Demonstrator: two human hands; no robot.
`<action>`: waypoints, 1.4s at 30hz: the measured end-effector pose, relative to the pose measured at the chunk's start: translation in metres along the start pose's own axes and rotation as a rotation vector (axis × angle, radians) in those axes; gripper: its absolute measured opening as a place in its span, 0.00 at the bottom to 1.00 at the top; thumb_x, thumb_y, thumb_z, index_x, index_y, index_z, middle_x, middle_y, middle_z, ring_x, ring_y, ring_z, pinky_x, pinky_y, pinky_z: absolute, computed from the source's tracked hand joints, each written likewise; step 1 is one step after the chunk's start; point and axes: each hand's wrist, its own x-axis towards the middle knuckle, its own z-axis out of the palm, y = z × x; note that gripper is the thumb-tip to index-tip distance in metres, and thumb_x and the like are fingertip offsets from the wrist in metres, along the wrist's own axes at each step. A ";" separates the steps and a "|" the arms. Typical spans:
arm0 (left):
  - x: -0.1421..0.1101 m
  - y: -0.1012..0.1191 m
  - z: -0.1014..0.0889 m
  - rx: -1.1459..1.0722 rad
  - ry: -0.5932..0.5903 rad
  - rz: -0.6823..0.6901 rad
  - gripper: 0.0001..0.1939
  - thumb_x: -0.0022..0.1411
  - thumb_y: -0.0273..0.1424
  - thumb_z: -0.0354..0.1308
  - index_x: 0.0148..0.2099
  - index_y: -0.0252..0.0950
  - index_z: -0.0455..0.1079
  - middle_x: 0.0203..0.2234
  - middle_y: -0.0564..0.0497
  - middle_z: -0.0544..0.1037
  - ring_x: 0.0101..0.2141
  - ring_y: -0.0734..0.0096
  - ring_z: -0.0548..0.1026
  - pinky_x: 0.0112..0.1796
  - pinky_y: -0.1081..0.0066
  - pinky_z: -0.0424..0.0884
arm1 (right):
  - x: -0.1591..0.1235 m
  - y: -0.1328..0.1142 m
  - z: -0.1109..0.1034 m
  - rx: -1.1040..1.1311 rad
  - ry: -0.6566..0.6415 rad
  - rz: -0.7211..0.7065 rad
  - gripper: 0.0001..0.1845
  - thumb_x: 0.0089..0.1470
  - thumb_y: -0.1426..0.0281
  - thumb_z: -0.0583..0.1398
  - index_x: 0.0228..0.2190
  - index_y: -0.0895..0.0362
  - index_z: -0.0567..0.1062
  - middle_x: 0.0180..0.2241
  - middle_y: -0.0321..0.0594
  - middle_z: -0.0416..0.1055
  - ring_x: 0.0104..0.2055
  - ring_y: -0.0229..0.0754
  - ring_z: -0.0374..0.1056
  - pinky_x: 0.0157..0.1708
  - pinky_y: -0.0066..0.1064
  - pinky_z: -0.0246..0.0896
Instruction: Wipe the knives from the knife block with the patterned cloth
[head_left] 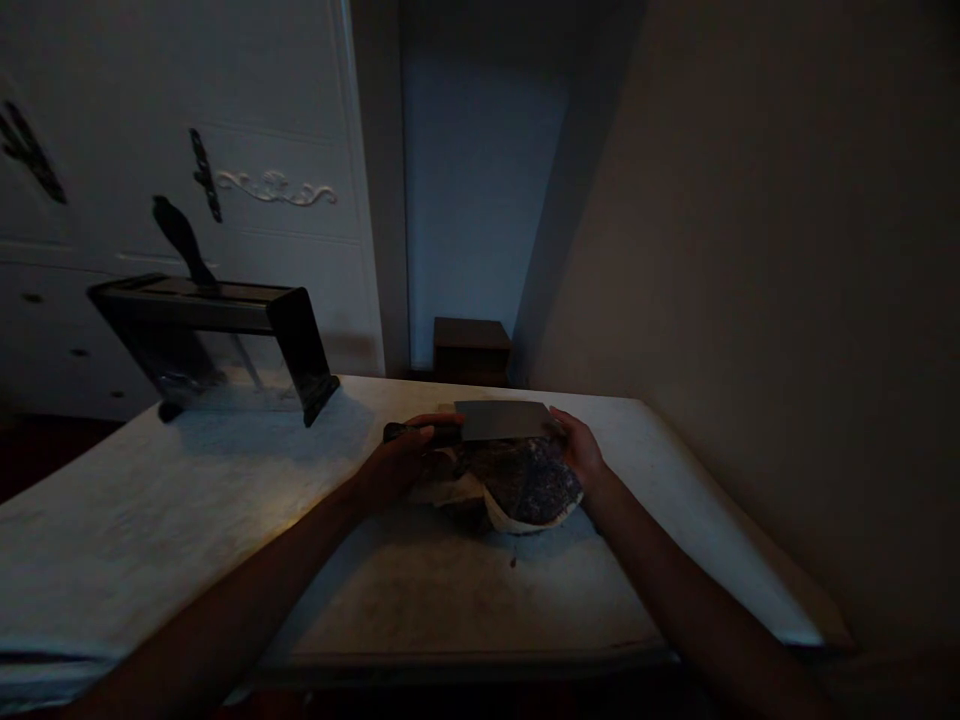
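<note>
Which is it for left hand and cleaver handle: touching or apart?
Touching. Head view: left hand closed around cleaver handle, which shows either side of the grip.

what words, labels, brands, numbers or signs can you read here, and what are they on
None: no text can be read anywhere in the view.
Cleaver: no lettering shows on the blade.
Dark crumpled bundle: mottled surface, too dim to tell any print.
Black-framed knife block: too dark to make out any marking.
White cabinet door: raised scrollwork, not writing.
</note>
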 end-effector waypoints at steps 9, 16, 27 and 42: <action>-0.005 0.003 -0.015 -0.200 -0.061 -0.094 0.25 0.52 0.40 0.65 0.51 0.33 0.75 0.54 0.36 0.74 0.52 0.45 0.73 0.49 0.54 0.72 | 0.002 0.002 0.000 0.068 0.055 0.021 0.11 0.40 0.67 0.61 0.30 0.55 0.75 0.27 0.42 0.79 0.42 0.53 0.76 0.44 0.43 0.72; -0.003 0.007 -0.024 0.045 0.160 -0.190 0.15 0.51 0.29 0.68 0.42 0.33 0.77 0.38 0.40 0.81 0.27 0.66 0.78 0.22 0.73 0.73 | 0.007 0.006 -0.004 0.116 0.124 -0.038 0.11 0.41 0.69 0.62 0.32 0.54 0.76 0.30 0.39 0.80 0.44 0.51 0.75 0.46 0.41 0.71; 0.001 0.020 -0.016 0.554 -0.253 -0.388 0.14 0.52 0.40 0.68 0.35 0.35 0.77 0.20 0.53 0.74 0.14 0.78 0.67 0.13 0.81 0.60 | 0.007 0.005 0.005 -0.028 0.160 -0.358 0.19 0.41 0.57 0.67 0.35 0.53 0.78 0.39 0.36 0.80 0.48 0.49 0.72 0.52 0.38 0.64; 0.005 -0.005 -0.016 0.659 0.195 0.005 0.13 0.50 0.39 0.66 0.36 0.37 0.78 0.21 0.51 0.77 0.18 0.70 0.70 0.18 0.75 0.61 | -0.011 0.019 0.013 -0.510 -0.216 -0.288 0.62 0.31 0.64 0.75 0.65 0.48 0.54 0.66 0.43 0.56 0.65 0.52 0.56 0.65 0.48 0.48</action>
